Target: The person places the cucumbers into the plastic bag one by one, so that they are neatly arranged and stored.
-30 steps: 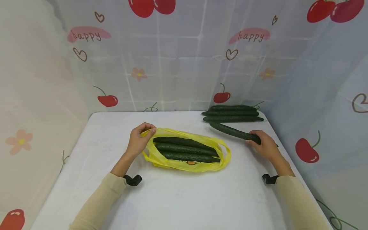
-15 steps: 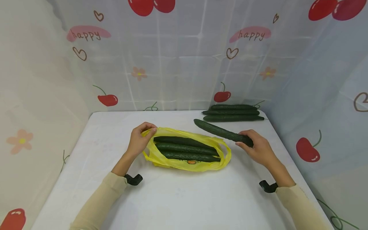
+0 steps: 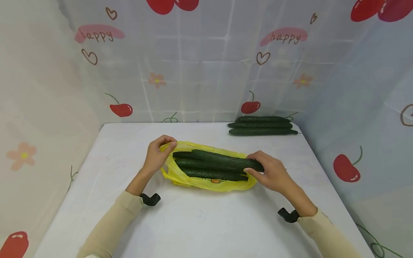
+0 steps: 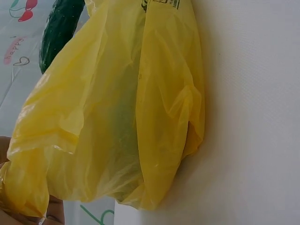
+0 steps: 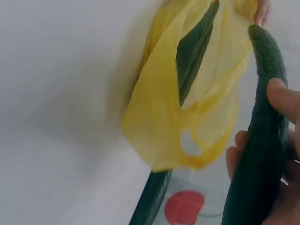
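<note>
A yellow plastic bag (image 3: 200, 182) lies on its side on the white table, its mouth spread and several cucumbers (image 3: 213, 175) showing inside. My left hand (image 3: 157, 153) pinches the bag's upper left rim between thumb and fingers; in the left wrist view the yellow film (image 4: 108, 103) hides most of that hand. With my right hand (image 3: 271, 170) I grip one cucumber (image 3: 226, 160) by its right end, thumb on the near side. That cucumber slants over the bag's opening, above those inside. The right wrist view shows the held cucumber (image 5: 262, 122) beside the bag (image 5: 159, 103).
Three more cucumbers (image 3: 261, 132) lie in a row at the table's back right corner. Behind the white table (image 3: 200, 222) hangs a printed curtain (image 3: 200, 71) with cherries and hearts. Similar curtains close off both sides.
My right hand has carried the cucumber left from near the right table edge to above the bag's opening. My left hand has kept its pinch on the rim.
</note>
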### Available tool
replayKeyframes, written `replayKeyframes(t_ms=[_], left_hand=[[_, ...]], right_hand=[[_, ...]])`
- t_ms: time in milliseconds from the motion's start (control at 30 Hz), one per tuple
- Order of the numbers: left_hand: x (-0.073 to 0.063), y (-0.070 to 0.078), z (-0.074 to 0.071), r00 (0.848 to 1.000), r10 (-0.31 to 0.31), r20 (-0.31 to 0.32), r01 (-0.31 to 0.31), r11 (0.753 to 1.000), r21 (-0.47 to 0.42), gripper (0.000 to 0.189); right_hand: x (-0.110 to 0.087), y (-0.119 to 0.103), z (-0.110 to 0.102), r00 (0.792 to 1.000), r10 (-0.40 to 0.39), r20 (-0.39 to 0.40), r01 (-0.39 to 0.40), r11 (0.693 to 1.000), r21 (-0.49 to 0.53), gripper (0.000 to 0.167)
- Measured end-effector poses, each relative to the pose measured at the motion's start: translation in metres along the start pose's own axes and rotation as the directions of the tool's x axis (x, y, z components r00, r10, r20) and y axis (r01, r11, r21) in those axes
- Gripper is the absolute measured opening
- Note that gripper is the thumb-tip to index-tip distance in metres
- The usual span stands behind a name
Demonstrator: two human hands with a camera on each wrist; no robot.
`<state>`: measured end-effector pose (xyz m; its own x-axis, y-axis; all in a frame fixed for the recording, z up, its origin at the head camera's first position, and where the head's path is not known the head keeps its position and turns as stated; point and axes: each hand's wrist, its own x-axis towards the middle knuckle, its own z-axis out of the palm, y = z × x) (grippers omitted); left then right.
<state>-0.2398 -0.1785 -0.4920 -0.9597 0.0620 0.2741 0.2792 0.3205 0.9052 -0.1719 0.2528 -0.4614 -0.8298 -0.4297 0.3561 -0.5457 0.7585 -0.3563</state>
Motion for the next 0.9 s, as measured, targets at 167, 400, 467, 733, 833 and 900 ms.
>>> replayKeyframes(t_ms=[167,400,467,733,833,900], left_hand=[[0.001,-0.002,0.0,1.0,0.012,0.01,-0.011,1.0,-0.02,0.017],[0.0,0.0,-0.002,1.0,0.024,0.014,-0.024,1.0,-0.014,0.019],[-0.001,0.0,-0.003,1.0,0.026,0.014,-0.026,1.0,-0.007,0.019],[0.001,0.004,-0.004,0.998,0.058,0.007,-0.058,0.998,0.009,0.019],[0.001,0.004,-0.003,0.998,0.064,0.012,-0.064,0.998,0.01,0.018],[0.001,0.004,-0.004,0.998,0.065,0.009,-0.065,0.998,0.014,0.018]], right_hand=[[0.005,-0.016,0.018,1.0,-0.006,0.007,0.007,0.998,-0.064,0.044],[0.021,-0.037,0.04,1.0,-0.016,-0.021,0.014,0.992,-0.123,0.043],[0.027,-0.044,0.046,1.0,-0.01,-0.014,0.008,0.994,-0.108,0.043],[0.051,-0.066,0.071,0.993,0.081,0.089,-0.083,0.996,0.016,0.048],[0.055,-0.069,0.077,0.986,0.114,0.123,-0.121,0.991,0.05,0.049],[0.056,-0.068,0.08,0.981,0.13,0.143,-0.141,0.988,0.068,0.048]])
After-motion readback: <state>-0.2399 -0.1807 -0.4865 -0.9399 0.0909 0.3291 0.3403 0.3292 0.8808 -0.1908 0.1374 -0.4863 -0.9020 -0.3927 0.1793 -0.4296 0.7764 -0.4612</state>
